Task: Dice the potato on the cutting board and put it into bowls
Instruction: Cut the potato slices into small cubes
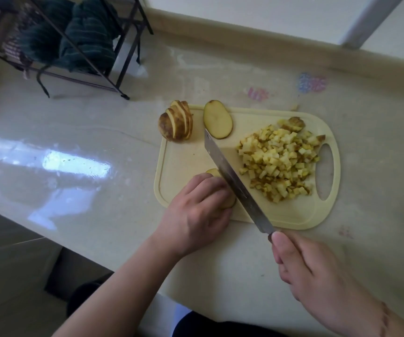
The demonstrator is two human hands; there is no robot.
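A pale yellow cutting board lies on the counter. My left hand holds potato slices down at the board's near left part, fingers curled over them. My right hand grips the handle of a cleaver, whose blade slants across the board right beside the left fingers. A heap of diced potato covers the board's right half. One flat slice lies at the far edge, and a fanned stack of slices stands at the far left corner.
A black wire rack with dark green cloth stands at the back left of the glossy counter. A small potato scrap lies beyond the board. The counter's near edge runs diagonally under my left forearm. No bowl shows.
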